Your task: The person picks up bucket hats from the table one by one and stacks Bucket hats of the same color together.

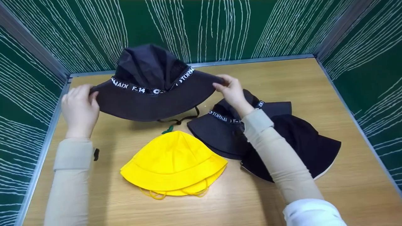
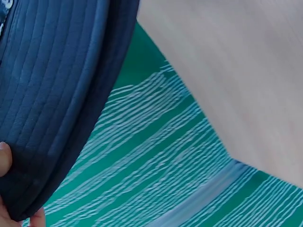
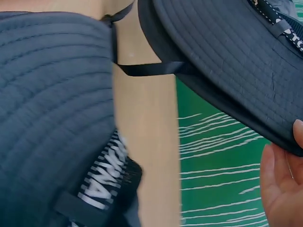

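Observation:
Both hands hold up a dark bucket hat [image 1: 150, 102] with a white-lettered band, above the back left of the table. My left hand [image 1: 79, 108] pinches the left end of its brim, thumb on top; the left wrist view shows that brim [image 2: 52, 94] close up. At the opposite end my right hand [image 1: 231, 91] pinches the brim between thumb and fingers. A black chin cord [image 1: 188, 117] dangles below the hat. In the right wrist view the right fingers [image 3: 279, 184] sit at the edge of the stitched brim [image 3: 227, 71].
On the wooden table [image 1: 176, 213] a yellow hat [image 1: 176, 153] with a green leaf tip lies in front. Right of it, a second lettered dark hat [image 1: 216, 138] overlaps a black hat [image 1: 301, 141], partly under my right forearm. Green white-streaked walls [image 1: 220, 28] enclose the table.

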A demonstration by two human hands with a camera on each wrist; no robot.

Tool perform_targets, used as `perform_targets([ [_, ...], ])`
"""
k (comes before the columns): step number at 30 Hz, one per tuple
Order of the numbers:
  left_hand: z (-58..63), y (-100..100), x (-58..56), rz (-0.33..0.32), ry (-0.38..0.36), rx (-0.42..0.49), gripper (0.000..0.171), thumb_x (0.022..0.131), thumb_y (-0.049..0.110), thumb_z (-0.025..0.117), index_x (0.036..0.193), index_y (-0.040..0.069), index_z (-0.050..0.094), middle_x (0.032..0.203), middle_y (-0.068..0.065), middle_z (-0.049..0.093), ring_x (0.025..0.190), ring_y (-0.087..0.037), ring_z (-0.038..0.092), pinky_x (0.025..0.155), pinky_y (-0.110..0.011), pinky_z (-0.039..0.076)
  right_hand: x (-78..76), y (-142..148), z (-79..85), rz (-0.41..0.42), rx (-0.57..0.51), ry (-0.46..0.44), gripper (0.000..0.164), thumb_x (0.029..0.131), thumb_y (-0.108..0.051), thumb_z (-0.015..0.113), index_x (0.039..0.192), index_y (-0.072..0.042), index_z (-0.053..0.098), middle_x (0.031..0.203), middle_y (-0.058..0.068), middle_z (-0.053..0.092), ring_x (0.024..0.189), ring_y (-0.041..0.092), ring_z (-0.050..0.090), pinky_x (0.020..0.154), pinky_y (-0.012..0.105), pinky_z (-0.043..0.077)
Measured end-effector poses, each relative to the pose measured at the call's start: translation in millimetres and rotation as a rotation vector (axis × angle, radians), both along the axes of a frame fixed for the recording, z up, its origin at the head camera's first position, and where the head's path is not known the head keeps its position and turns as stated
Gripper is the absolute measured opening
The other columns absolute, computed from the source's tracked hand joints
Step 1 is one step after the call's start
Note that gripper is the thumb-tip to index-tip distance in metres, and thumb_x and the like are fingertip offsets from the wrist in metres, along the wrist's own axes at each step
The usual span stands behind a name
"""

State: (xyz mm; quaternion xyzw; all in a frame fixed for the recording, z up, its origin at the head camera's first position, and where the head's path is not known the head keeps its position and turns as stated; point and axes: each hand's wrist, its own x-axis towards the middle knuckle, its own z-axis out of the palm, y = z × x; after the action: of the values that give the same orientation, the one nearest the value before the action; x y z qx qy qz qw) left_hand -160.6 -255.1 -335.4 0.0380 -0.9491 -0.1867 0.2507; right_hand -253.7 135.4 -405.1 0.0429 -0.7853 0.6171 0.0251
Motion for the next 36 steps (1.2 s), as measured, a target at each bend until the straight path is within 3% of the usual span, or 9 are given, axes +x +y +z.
perform_targets([
  [6, -12.7, -4, -19.9, 0.079, -0.134, 0.053, 0.028, 0.099, 0.013, 0.047, 0.12, -0.002, 0.057, 0.122, -0.021, 0.059, 0.115, -0.037, 0.046, 0.103, -0.049, 0.03, -7.2, -13, -17.5, 0.022, -0.041, -0.101, 0.026, 0.092, -0.005, 0.059, 0.116, 0.003, 0.061, 0.101, 0.009, 0.063, 0.082, 0.008, 0.06, 0.086, 0.036, 0.053],
  [10, -18.4, -6, -30.0, 0.133, -0.175, 0.063, 0.029, 0.099, 0.011, 0.044, 0.123, -0.002, 0.055, 0.126, -0.021, 0.057, 0.119, -0.037, 0.044, 0.106, -0.05, 0.028, -9.3, -22, -22.5, 0.026, -0.137, -0.167, 0.026, 0.092, -0.004, 0.058, 0.117, 0.003, 0.06, 0.097, 0.004, 0.061, 0.081, 0.008, 0.061, 0.086, 0.034, 0.054],
  [16, -19.2, -5, -43.8, 0.157, -0.204, 0.096, 0.031, 0.099, 0.01, 0.043, 0.124, -0.003, 0.054, 0.127, -0.023, 0.055, 0.12, -0.038, 0.043, 0.104, -0.05, 0.033, -10.4, -30, -26.5, 0.0, -0.256, -0.259, 0.027, 0.094, -0.006, 0.055, 0.121, -0.001, 0.057, 0.092, 0.001, 0.058, 0.077, 0.009, 0.06, 0.073, 0.026, 0.055],
  [23, -26.2, -6, -47.7, 0.165, -0.275, 0.133, 0.03, 0.096, 0.008, 0.048, 0.122, -0.005, 0.056, 0.125, -0.025, 0.055, 0.12, -0.041, 0.044, 0.102, -0.051, 0.037, -8.3, -39, -37.9, -0.061, -0.279, -0.351, 0.029, 0.096, -0.012, 0.052, 0.125, -0.008, 0.057, 0.089, 0.002, 0.057, 0.065, 0.011, 0.059, 0.063, 0.032, 0.053],
  [26, -33.6, -9, -48.4, 0.176, -0.24, 0.282, 0.031, 0.096, 0.012, 0.051, 0.124, -0.003, 0.054, 0.127, -0.022, 0.054, 0.122, -0.037, 0.045, 0.106, -0.045, 0.035, -9.3, -42, -43.5, -0.091, -0.313, -0.336, 0.029, 0.096, -0.01, 0.052, 0.124, -0.006, 0.058, 0.089, 0.002, 0.058, 0.063, 0.011, 0.059, 0.059, 0.031, 0.05],
  [30, -48.3, -17, -49.4, 0.218, -0.235, 0.595, 0.047, 0.095, 0.022, 0.053, 0.136, 0.002, 0.041, 0.128, -0.015, 0.052, 0.118, -0.023, 0.049, 0.104, -0.031, 0.037, -11.5, -45, -49.5, -0.145, -0.378, -0.331, 0.029, 0.095, -0.007, 0.052, 0.124, -0.003, 0.058, 0.087, 0.002, 0.058, 0.061, 0.01, 0.058, 0.054, 0.027, 0.047],
  [32, -56.7, -22, -48.7, 0.243, -0.29, 0.723, 0.055, 0.096, 0.027, 0.052, 0.142, 0.004, 0.033, 0.127, -0.011, 0.051, 0.109, -0.016, 0.051, 0.098, -0.026, 0.04, -12.7, -47, -51.9, -0.164, -0.414, -0.344, 0.03, 0.095, -0.006, 0.053, 0.124, -0.002, 0.057, 0.085, 0.002, 0.057, 0.059, 0.009, 0.057, 0.053, 0.026, 0.047],
  [36, -74.9, -28, -44.7, 0.215, -0.433, 0.843, 0.049, 0.096, 0.025, 0.052, 0.136, 0.001, 0.036, 0.113, -0.004, 0.052, 0.087, -0.003, 0.05, 0.083, -0.018, 0.044, -14.8, -50, -54.6, -0.179, -0.459, -0.369, 0.03, 0.095, -0.006, 0.053, 0.124, -0.003, 0.057, 0.086, 0.002, 0.058, 0.058, 0.01, 0.059, 0.052, 0.026, 0.048],
])
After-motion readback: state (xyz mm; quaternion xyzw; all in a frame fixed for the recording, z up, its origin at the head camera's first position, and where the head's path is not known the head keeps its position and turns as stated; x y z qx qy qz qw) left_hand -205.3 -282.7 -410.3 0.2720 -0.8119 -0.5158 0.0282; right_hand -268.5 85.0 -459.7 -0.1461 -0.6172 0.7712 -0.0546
